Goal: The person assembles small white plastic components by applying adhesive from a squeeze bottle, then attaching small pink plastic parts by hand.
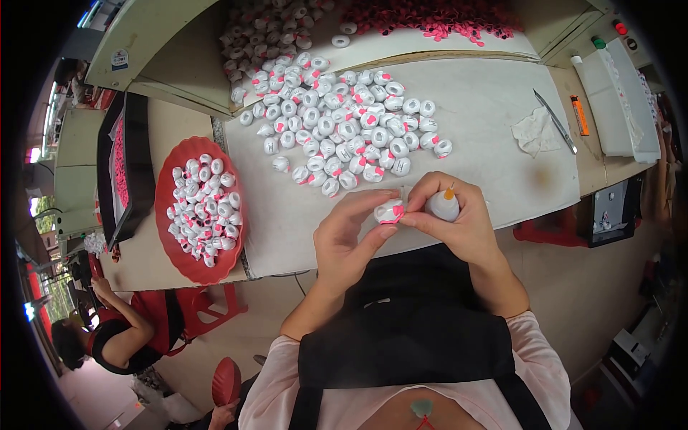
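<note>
Near a red scalloped bowl (pixel 189 265) heaped with rounded white-and-pink pieces (pixel 208 208), left fingers (pixel 375 240) pinch a similar piece (pixel 385 213), right fingers (pixel 432 226) clasping a white orange-tipped bottle (pixel 443 207).

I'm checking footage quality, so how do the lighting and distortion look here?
Head view: white paper brightly lit, heaped pieces under the shelf dimmer; head view: glare in a bright spot near the left rim; head view: fisheye bows the shelf's front edge, corners black; head view: held white-and-pink piece fairly clear.
</note>
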A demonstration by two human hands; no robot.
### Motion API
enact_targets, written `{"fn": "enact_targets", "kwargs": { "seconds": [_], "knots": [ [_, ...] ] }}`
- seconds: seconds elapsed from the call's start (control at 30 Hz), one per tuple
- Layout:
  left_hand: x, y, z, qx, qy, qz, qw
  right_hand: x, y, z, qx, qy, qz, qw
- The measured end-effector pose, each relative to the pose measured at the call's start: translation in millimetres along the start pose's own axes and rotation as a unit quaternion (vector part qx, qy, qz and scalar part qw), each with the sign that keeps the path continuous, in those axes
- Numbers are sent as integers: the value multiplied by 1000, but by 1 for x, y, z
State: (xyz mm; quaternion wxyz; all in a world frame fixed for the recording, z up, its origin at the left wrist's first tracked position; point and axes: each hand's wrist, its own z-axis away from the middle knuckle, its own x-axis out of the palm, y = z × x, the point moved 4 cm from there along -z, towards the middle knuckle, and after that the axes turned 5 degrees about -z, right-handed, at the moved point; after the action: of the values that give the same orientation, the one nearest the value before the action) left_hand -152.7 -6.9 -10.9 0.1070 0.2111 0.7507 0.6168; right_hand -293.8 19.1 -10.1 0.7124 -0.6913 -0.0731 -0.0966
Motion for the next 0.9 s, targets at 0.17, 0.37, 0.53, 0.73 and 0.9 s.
{"fn": "enact_targets", "kwargs": {
  "seconds": [0.17,0.37,0.53,0.73,0.9],
  "knots": [
    [-4,-8,4,-36,-21,135,990,3,3,7,-51,61,5,997],
    [-4,-13,8,-65,-40,170,983,15,1,3,-14,-42,-67,997],
    [-6,-10,2,2,-72,72,995,8,4,3,-46,-67,-57,995],
    [-9,-15,0,-30,-88,95,991,12,9,3,66,-59,-141,986],
    [-13,-19,2,-85,-63,121,987,13,19,-1,38,-71,-122,989]
  ]
}}
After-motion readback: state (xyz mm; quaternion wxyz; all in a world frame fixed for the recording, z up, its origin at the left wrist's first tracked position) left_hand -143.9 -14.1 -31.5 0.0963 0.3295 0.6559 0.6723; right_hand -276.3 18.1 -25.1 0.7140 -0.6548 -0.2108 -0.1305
